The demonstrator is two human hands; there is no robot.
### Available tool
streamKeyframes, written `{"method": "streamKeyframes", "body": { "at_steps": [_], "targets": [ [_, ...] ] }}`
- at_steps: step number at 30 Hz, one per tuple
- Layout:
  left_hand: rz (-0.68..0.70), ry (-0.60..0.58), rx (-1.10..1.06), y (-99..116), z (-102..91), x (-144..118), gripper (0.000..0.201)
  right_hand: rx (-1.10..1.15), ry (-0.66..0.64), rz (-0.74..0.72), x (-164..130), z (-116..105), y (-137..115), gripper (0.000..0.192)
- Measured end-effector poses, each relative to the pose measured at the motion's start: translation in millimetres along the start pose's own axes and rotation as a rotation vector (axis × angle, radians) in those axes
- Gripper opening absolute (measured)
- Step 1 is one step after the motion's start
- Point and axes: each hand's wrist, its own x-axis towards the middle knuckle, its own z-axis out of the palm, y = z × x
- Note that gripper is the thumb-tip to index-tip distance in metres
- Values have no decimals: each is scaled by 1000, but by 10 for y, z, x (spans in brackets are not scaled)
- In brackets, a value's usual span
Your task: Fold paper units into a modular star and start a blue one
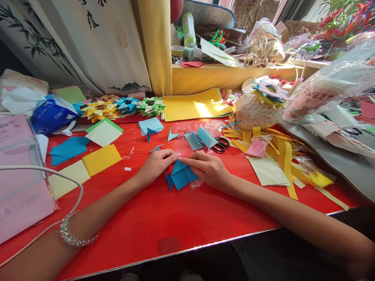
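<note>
Pinched between both hands is a blue fold [182, 174], lying on the red table [164, 218] near its middle. It is met by the left hand [157, 163] from 9 o'clock, with the fingers curled and the fingertips [175, 156] closed on the upper edge of the paper. It is pressed by the right hand [208, 168] from 3 o'clock, with the index finger stretched out flat along the top crease until it nearly touches the left fingertips. How much of the paper is held under the right palm cannot be told. A beaded bracelet [73, 234] is worn on the left wrist, at 7 o'clock of the fold.

At 12 o'clock of the hands, small blue pieces [199, 138] are scattered, and scissors [220, 144] are laid just beside them at 1 o'clock. A blue stack [150, 125] is set at 11 o'clock. Further off at 10 o'clock, a row of folded stars [123, 106] in yellow, blue and green is lined up against the wall hanging. At 9 o'clock, flat squares are spread: a yellow sheet [101, 159], a pale sheet [68, 178] and blue sheets [68, 149]. A white cable [58, 176] is looped over a pink box [20, 183] at the far left. At 3 o'clock, yellow strips [285, 156] are heaped under a netted ball [254, 112], and a large yellow card [195, 104] is laid at 12 o'clock against the sill
</note>
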Motion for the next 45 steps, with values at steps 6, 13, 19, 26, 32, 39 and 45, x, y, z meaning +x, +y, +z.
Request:
{"method": "streamKeyframes", "body": {
  "at_steps": [6, 13, 19, 26, 32, 39, 45],
  "targets": [
    [57, 41, 43, 28, -19, -23, 30, 348, -9, 318, 70, -75, -137, 25],
    [185, 60, 215, 102, -16, -83, 28, 1043, -42, 852, 117, -70, -151, 32],
    [350, 104, 389, 132, 27, -127, 22, 1162, -195, 911, 91, -68, -143, 28],
    [351, 104, 401, 133, 32, -128, 22, 1168, -224, 897, 103, -84, -119, 26],
    [367, 110, 402, 133, 34, -128, 21, 1089, -227, 888, 90, -66, -106, 32],
    [365, 117, 397, 144, 33, -137, 21, 955, -176, 861, 45, -20, -117, 38],
    [243, 17, 264, 120, 4, -101, 23, 817, -136, 835, 57, -26, -167, 39]
  ]
}}
